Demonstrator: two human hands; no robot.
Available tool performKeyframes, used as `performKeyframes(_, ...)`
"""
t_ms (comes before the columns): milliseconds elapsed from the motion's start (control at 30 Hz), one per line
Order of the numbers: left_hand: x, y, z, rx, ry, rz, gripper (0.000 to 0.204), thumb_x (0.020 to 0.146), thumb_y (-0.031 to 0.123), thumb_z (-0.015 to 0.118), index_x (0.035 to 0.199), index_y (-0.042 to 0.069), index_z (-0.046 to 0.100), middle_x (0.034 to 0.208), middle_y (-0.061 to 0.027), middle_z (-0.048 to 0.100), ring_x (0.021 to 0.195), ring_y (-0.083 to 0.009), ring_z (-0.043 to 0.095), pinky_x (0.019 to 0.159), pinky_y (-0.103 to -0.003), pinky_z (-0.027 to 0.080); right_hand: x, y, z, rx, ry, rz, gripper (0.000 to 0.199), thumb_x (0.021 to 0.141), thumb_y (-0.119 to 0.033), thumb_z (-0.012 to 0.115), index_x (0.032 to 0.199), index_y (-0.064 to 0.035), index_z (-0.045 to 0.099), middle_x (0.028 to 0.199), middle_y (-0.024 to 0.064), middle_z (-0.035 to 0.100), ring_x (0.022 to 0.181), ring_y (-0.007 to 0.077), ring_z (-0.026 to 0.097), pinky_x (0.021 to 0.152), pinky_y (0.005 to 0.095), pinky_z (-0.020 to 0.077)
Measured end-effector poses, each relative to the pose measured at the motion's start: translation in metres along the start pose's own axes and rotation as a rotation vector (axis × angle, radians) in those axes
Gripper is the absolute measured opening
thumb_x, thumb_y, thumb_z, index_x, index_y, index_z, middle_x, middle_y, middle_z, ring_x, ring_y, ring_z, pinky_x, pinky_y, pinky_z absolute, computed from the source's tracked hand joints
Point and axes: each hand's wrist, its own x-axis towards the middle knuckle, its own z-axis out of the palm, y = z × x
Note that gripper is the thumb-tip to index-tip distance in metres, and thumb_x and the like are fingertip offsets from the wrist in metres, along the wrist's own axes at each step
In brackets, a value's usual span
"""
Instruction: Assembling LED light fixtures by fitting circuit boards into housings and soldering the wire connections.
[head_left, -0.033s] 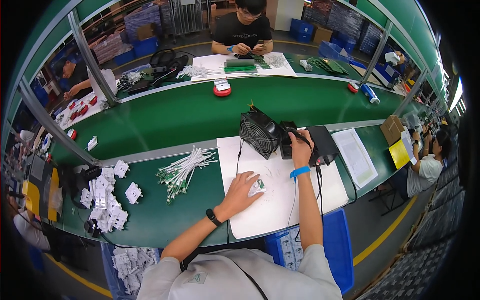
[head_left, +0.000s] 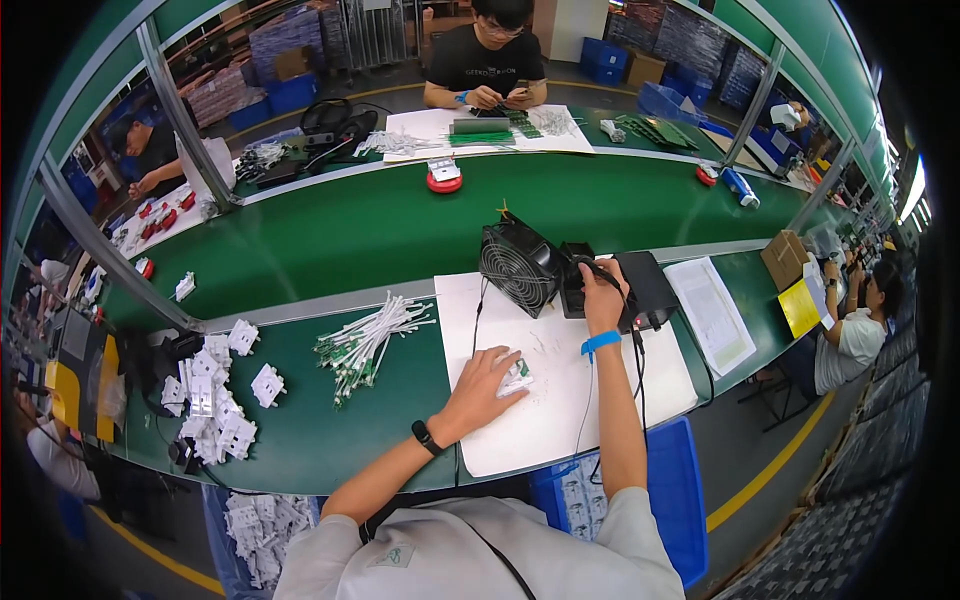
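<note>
My left hand (head_left: pixel 482 394) rests on a white paper sheet (head_left: pixel 540 430), its fingers closed around a small white plastic housing (head_left: pixel 517 375) with a green circuit board in it. Part of the housing is hidden under the fingers. Up and to the right, my right hand (head_left: pixel 602 302) grips a black corded soldering iron (head_left: pixel 592 266) at its black stand (head_left: pixel 572 290); the tip cannot be seen. Left of the stand is a black fan (head_left: pixel 518 268). A black power unit (head_left: pixel 648 285) stands just right of that hand.
White wires with green boards (head_left: pixel 365 345) and a pile of white housings (head_left: pixel 210 400) lie to the left. Papers (head_left: pixel 710 315) lie right. Beyond runs a green conveyor (head_left: pixel 360 225) bearing a red-based part (head_left: pixel 444 176). A blue bin (head_left: pixel 682 500) sits below the table edge.
</note>
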Motion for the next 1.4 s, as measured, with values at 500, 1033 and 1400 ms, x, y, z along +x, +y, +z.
performKeyframes(500, -0.016, -0.004, 0.008, 0.022, 0.036, 0.101, 0.059, 0.089, 0.016, 0.071, 0.144, 0.005, 0.053, 0.134, -0.0158, 0.058, 0.118, -0.0322, 0.053, 0.102, -0.041, 0.045, 0.004, 0.015, 0.014, -0.126, 0.125, -0.19, 0.017, 0.091, -0.011, 0.075, 0.096, 0.0023, 0.066, 0.078, 0.0133, 0.071, 0.069, 0.0242, 0.069, 0.07, 0.0347, 0.0544)
performKeyframes(1033, -0.018, -0.011, 0.005, 0.029, 0.057, 0.098, 0.058, 0.09, 0.017, 0.071, 0.144, 0.007, 0.053, 0.134, -0.0152, 0.057, 0.119, -0.0326, 0.052, 0.103, -0.042, 0.044, -0.007, 0.025, 0.024, -0.071, 0.147, -0.193, 0.015, 0.1, -0.013, 0.066, 0.099, 0.0017, 0.063, 0.071, 0.0066, 0.059, 0.064, 0.0167, 0.056, 0.062, 0.0324, 0.048)
performKeyframes(1400, -0.014, -0.009, 0.011, 0.01, 0.018, 0.067, 0.059, 0.09, 0.016, 0.071, 0.145, 0.008, 0.052, 0.135, -0.0153, 0.056, 0.12, -0.0328, 0.051, 0.104, -0.041, 0.043, -0.005, 0.03, 0.013, -0.043, 0.353, -0.254, 0.019, 0.103, -0.013, 0.062, 0.108, 0.0053, 0.062, 0.086, 0.0159, 0.068, 0.078, 0.0251, 0.07, 0.072, 0.0333, 0.0546)
